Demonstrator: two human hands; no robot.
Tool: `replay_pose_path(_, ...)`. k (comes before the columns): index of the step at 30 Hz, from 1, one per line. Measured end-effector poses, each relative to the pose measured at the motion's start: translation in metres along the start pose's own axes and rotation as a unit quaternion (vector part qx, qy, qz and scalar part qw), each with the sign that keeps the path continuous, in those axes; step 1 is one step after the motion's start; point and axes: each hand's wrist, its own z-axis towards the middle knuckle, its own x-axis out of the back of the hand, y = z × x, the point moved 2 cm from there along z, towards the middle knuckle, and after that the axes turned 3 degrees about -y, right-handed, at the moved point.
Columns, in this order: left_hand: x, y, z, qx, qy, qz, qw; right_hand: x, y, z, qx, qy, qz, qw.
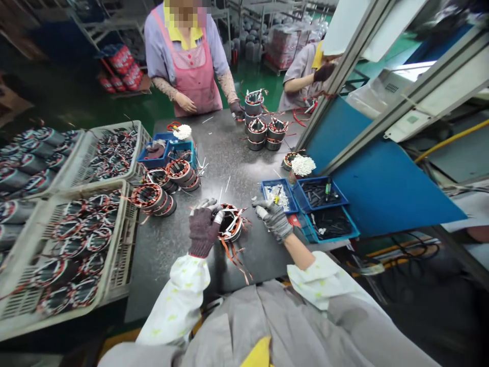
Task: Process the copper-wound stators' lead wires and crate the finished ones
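Observation:
In the head view, a motor stator (231, 233) stands on the dark table in front of me, with white sleeves round its rim and orange-red leads trailing toward me. My left hand (203, 224), in a dark maroon glove with pale fingertips, is closed on its left side, the thumb at the rim. To the right of the stator and apart from it is my right hand (273, 219), in a grey glove. Its fingers are drawn together at the tips; whatever is between them is too small to make out. A blue tray of white pieces (281, 182) lies just beyond it.
Stacked stators (153, 198) stand to the left, beside white crates (121, 229) full of stators. Blue bins of black sleeves (331, 224) sit at right, below a metal post (336, 76). Across the table (237, 142), a co-worker in a pink apron (196, 76) touches more stators (256, 133).

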Motion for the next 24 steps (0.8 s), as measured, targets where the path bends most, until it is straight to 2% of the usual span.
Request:
replay_pose_path(4,-0.005,0.000,-0.001,0.007,-0.017,-0.032,0.999,0.002,-0.002,0.007,0.024,-0.030,-0.081,0.996)
replay_pose_path(11,-0.015,-0.003,0.004,0.025,-0.001,-0.058,0.998,0.008,-0.012,0.014,0.081,-0.095,-0.133,0.983)
replay_pose_path(13,-0.016,-0.003,0.005,0.028,-0.007,-0.065,0.997,0.008,-0.011,0.015,0.094,-0.126,-0.122,0.980)
replay_pose_path(15,-0.017,-0.003,0.005,0.025,-0.008,-0.070,0.997,0.006,-0.006,0.014,0.075,-0.134,-0.071,0.986)
replay_pose_path(19,-0.017,-0.004,0.005,0.031,-0.014,-0.055,0.998,-0.016,0.000,0.014,0.021,-0.100,-0.016,0.995)
replay_pose_path(22,-0.013,-0.007,0.008,0.045,-0.019,-0.053,0.997,-0.039,-0.003,0.015,0.051,-0.103,-0.021,0.993)
replay_pose_path(24,-0.007,-0.006,0.010,0.051,-0.025,-0.071,0.996,-0.043,0.000,0.015,0.067,-0.102,-0.024,0.992)
